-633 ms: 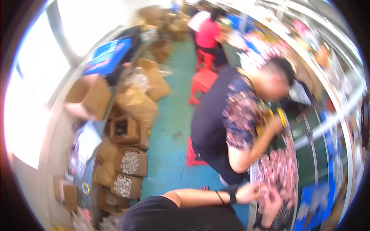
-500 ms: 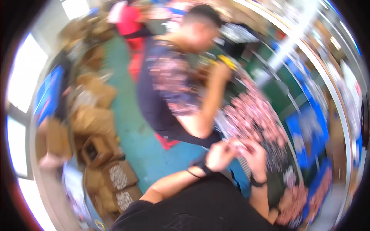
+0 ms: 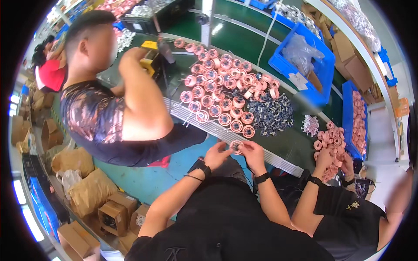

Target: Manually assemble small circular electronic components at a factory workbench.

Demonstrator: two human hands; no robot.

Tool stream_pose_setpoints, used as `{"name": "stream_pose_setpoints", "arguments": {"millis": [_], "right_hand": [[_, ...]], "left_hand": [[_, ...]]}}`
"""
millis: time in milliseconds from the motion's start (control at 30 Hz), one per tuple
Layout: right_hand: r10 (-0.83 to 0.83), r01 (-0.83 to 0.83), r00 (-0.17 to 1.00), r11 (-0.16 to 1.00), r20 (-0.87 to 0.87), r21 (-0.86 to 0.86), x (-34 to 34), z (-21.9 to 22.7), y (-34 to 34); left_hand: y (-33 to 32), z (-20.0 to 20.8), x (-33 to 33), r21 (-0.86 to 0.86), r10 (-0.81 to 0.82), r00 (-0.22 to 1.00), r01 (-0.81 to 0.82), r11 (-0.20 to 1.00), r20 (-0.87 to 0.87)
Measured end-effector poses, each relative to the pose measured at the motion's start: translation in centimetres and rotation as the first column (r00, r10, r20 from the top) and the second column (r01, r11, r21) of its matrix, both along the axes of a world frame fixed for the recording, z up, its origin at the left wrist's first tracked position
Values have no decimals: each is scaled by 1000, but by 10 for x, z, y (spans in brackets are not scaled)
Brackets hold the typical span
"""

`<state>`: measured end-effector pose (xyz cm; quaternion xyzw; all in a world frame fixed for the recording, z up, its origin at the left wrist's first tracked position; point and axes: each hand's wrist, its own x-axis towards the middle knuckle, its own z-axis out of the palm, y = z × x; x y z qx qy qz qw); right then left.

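Note:
Between my hands, just in front of the table's near edge, is a pink ring-shaped plastic part (image 3: 236,147) with a dark centre. My left hand (image 3: 216,156) pinches it from the left with thumb and fingertips. From the other side my right hand (image 3: 254,155) grips the same part, fingers bent over it. Beyond them, many similar pink ring parts (image 3: 211,75) lie on the green table in loose rows, most with dark centres. Beside these is a heap of small dark connector-like pieces (image 3: 271,114). A slotted metal strip (image 3: 202,126) runs along the near edge.
A co-worker (image 3: 96,108) at left sits by a yellow-and-black device (image 3: 150,61). At right, another person's hands (image 3: 324,162) are in a pink pile (image 3: 333,137). Blue bins (image 3: 305,61) stand along the far side. Cardboard boxes (image 3: 114,215) and brown sacks (image 3: 91,191) are at lower left.
The view has swung to the right and sharpened, so the co-worker now appears further left. Both my hands stay together on a small part, which shows plainly now.

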<state>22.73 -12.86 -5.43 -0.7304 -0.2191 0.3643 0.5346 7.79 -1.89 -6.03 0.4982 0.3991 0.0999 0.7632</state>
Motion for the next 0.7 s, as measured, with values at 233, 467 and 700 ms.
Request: {"name": "stream_pose_setpoints", "arguments": {"millis": [233,467,700], "right_hand": [[-564,561,826,825,-25,-62,72,-46,-41],[-454,496,859,851,236,-170,106,-61,-19],[-148,350,404,937,903,-3,187,41,109]], "left_hand": [[3,-29,21,-24,-290,952,289,957,-98],[36,-47,28,-225,-199,980,192,955,-9],[65,-29,-6,-233,-93,994,80,969,-49]]}}
